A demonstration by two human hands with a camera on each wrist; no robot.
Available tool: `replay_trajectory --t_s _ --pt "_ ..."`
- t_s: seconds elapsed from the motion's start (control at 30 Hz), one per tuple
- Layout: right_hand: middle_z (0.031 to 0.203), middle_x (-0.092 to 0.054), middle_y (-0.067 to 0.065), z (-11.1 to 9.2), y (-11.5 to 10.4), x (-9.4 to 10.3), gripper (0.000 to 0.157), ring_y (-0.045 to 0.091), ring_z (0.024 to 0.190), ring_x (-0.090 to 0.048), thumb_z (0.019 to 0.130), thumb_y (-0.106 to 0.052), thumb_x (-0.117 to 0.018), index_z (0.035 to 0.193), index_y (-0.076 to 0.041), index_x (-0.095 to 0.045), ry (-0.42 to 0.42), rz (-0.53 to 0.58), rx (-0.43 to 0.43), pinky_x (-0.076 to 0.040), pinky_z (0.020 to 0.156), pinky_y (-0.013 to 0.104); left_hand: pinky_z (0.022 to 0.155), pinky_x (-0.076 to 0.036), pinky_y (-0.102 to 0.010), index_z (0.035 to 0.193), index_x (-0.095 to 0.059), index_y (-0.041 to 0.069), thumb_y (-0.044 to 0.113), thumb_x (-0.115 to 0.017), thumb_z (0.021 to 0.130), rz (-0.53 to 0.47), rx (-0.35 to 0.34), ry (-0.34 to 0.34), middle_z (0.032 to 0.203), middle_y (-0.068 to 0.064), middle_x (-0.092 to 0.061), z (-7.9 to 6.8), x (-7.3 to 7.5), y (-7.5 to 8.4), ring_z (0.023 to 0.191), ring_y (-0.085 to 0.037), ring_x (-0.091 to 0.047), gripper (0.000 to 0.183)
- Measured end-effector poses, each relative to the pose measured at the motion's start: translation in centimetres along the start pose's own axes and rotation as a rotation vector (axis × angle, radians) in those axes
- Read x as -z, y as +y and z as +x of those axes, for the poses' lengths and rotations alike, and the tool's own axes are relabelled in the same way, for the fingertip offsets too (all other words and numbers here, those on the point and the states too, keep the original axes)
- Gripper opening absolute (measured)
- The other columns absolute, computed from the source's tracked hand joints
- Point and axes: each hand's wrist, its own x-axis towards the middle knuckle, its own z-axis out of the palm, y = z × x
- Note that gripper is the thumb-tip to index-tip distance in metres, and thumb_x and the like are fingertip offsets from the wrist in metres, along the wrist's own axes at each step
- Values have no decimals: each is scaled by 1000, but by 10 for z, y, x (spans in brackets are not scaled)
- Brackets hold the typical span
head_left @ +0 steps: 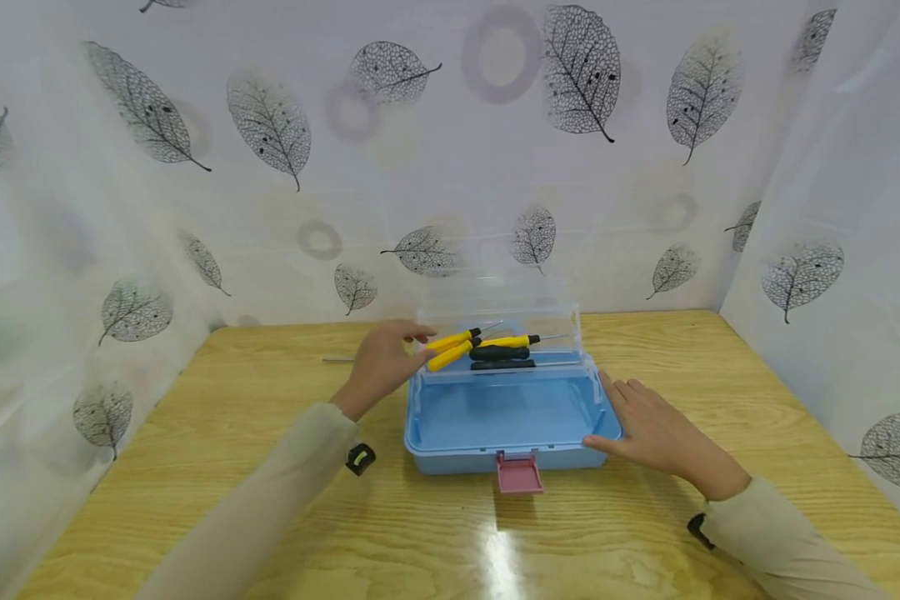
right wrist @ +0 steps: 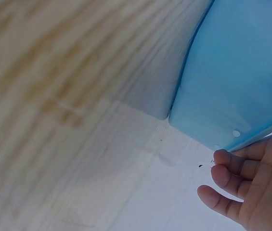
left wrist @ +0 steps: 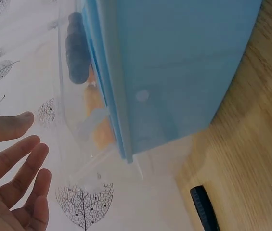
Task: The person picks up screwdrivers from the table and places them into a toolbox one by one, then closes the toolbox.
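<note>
A blue toolbox (head_left: 495,460) stands with its transparent lid (head_left: 495,293) raised. Across its raised rear tray lie several screwdrivers: yellow handles (head_left: 450,354) at the left, black handles (head_left: 502,365) at the right. My left hand (head_left: 386,358) hovers at the tray's left end, overlapping the yellow handles in the head view; the left wrist view has its fingers (left wrist: 22,178) loosely bent, apart from the box and empty. On the right, my other hand (head_left: 645,425) rests against the box's right side, thumb at the front corner, fingers (right wrist: 232,178) loosely bent along the outside.
A pink latch (head_left: 520,475) hangs down at the box front. Left of the box, a thin metal shaft (head_left: 337,359) lies on the wooden table (head_left: 270,517); a black handle (left wrist: 204,209) shows there in the left wrist view. Leaf-patterned curtains (head_left: 450,167) surround the table.
</note>
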Motion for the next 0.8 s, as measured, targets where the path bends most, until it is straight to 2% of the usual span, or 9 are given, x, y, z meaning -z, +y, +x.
replay_trajectory --t_s 0.07,0.2,0.37,0.6,0.8 --pt "130 -50 32 0 0 0 99 48 119 -48 82 -60 -59 141 13 -28 -3 5 -2 -39 100 58 56 -43 -23 111 -70 16 25 -72 82 9 -15 20 101 -1 -70 -2 4 -2 65 -14 -54 30" --pt "131 -50 32 0 0 1 99 48 119 -48 82 -60 -58 141 12 -28 -6 10 -3 -38 99 58 63 -48 -28 110 -70 16 23 -72 82 32 -31 79 100 -3 -71 -6 14 -4 80 -19 -62 29" --pt "130 -50 32 0 -1 2 99 47 119 -48 82 -60 -58 141 12 -28 -7 6 -4 -39 98 58 77 -51 -37 110 -70 14 23 -73 82 13 -7 115 101 -5 -71 -9 24 -11 94 -25 -63 30" --pt "129 -51 32 0 -1 2 98 45 116 -50 82 -60 -58 140 13 -29 12 -2 10 -41 97 57 81 -50 -40 109 -70 13 24 -72 82 -6 21 150 100 -8 -71 -14 32 -28 96 -27 -62 29" --pt "131 -50 32 0 -2 2 98 47 118 -49 82 -60 -58 141 12 -28 0 6 5 -39 99 58 80 -51 -42 109 -70 11 24 -72 82 -10 37 160 101 -10 -71 -15 31 -43 94 -27 -62 30"
